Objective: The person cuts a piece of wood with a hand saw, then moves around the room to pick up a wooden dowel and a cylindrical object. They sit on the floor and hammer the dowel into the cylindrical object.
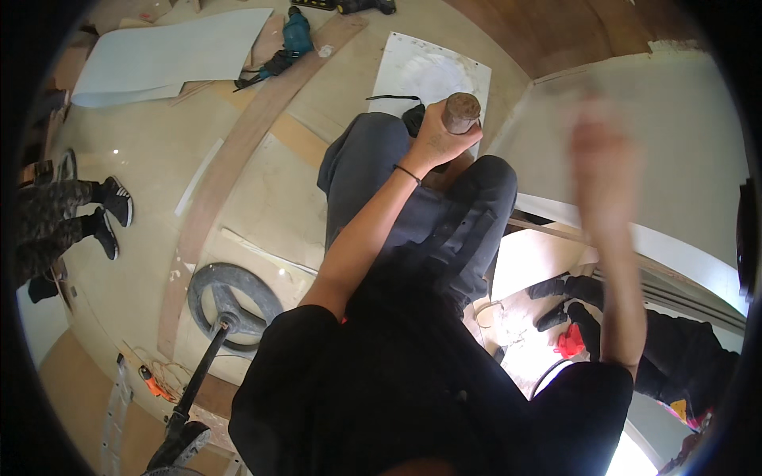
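Observation:
My left hand [438, 143] is closed around a short cylinder [462, 111] with a rough brown end, held upright above the gap between my knees. What the cylinder is, I cannot make out. My right hand [601, 147] is raised to the right, in front of a pale panel [675, 135], and motion smears its fingers. Whether it holds anything does not show. Beyond my left hand lies a white board [397, 67] with a whitish smear on it. A small black object with a strap [413, 119] sits beside my left knee.
A teal power drill [297, 33] and a white sheet [167, 55] lie at the far left. A long brown plank [210, 214] crosses the floor. Nearby stands a black spoked round base [274, 297]. One person's shoes [117, 202] show left; another person in black [683, 349] is at right.

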`<state>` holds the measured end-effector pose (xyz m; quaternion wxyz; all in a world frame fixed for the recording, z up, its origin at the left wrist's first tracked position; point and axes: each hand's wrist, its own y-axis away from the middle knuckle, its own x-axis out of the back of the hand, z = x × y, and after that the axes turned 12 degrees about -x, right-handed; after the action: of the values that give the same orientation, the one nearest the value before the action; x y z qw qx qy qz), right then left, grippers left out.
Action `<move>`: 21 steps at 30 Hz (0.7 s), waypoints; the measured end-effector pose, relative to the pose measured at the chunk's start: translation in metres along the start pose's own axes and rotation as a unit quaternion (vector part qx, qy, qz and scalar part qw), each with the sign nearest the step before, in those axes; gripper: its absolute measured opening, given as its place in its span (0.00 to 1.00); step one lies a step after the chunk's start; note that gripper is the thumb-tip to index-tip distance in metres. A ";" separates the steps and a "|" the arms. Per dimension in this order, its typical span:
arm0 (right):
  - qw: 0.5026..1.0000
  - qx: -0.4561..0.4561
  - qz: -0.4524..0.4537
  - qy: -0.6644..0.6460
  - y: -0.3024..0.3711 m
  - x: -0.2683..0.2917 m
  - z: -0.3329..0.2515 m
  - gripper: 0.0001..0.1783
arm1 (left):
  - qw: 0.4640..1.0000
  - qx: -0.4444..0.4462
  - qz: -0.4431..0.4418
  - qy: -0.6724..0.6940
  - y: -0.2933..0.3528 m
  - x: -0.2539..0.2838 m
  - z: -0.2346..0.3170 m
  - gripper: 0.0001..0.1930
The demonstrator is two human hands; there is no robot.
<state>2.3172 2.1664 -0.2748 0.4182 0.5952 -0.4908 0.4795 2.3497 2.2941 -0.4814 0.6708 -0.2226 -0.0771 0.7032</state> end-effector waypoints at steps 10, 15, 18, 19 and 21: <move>0.963 -0.089 0.034 -0.253 -0.018 0.075 -0.030 0.33 | 0.998 0.060 0.001 -0.013 -0.004 -0.003 -0.003 0.12; 0.988 -0.081 -0.127 0.014 -0.010 -0.007 -0.031 0.32 | 0.998 -0.006 0.049 0.031 -0.001 -0.005 -0.002 0.09; 0.990 -0.052 -0.119 -0.062 -0.004 -0.014 0.020 0.27 | 0.991 0.115 0.006 0.060 -0.007 -0.001 -0.010 0.08; 0.986 -0.107 -0.091 -0.094 0.003 -0.020 0.030 0.27 | 0.994 0.086 0.011 0.066 -0.005 -0.003 -0.012 0.08; 0.971 -0.099 0.016 -0.215 0.019 -0.024 0.043 0.26 | 0.997 0.052 0.018 0.056 -0.011 0.001 -0.019 0.07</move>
<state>2.3037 2.1260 -0.3060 0.3521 0.6322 -0.6237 0.2956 2.3675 2.2927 -0.4936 0.6721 -0.2276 0.0014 0.7046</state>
